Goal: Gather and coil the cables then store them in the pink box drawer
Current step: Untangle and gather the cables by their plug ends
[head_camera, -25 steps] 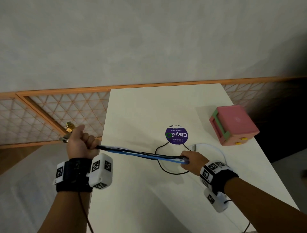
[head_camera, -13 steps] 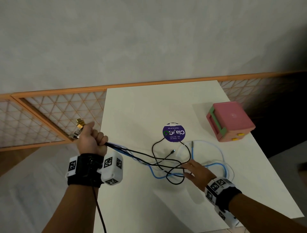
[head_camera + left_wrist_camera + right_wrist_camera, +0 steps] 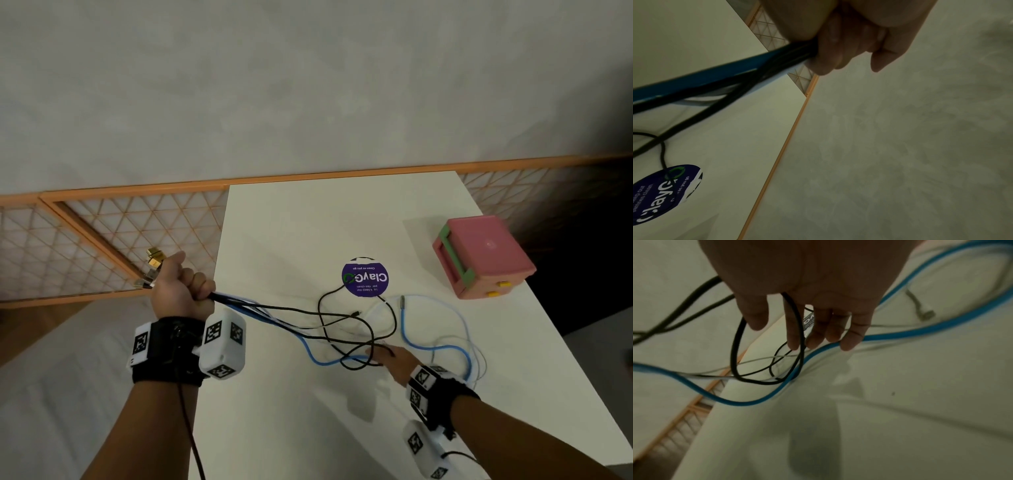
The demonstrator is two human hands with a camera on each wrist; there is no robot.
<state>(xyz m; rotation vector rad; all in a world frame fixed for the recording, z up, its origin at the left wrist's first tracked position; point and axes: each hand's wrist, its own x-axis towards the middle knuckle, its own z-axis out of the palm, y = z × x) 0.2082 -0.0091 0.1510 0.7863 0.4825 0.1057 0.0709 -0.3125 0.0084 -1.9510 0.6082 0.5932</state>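
My left hand (image 3: 181,291) (image 3: 840,48), out past the table's left edge, grips one end of a bundle of cables (image 3: 246,305) (image 3: 719,81), and metal plugs (image 3: 152,270) stick out behind the fist. From the fist the black cable (image 3: 356,322) (image 3: 735,353), the blue cable (image 3: 435,347) (image 3: 920,331) and a thin white cable (image 3: 479,356) trail right and lie in loose loops on the white table (image 3: 308,222). My right hand (image 3: 390,358) (image 3: 807,331) hovers over those loops with straight fingers, a black loop running under them. The pink box (image 3: 479,257) stands at the right, drawer shut.
A round purple sticker (image 3: 365,278) (image 3: 659,194) lies mid-table under a black loop. An orange lattice rail (image 3: 102,240) runs behind and left of the table. The table's right edge lies just past the pink box.
My right hand let go of the taut bundle and drew back toward me, opening. The cables went slack and spread into loops on the table. My left hand kept its grip.
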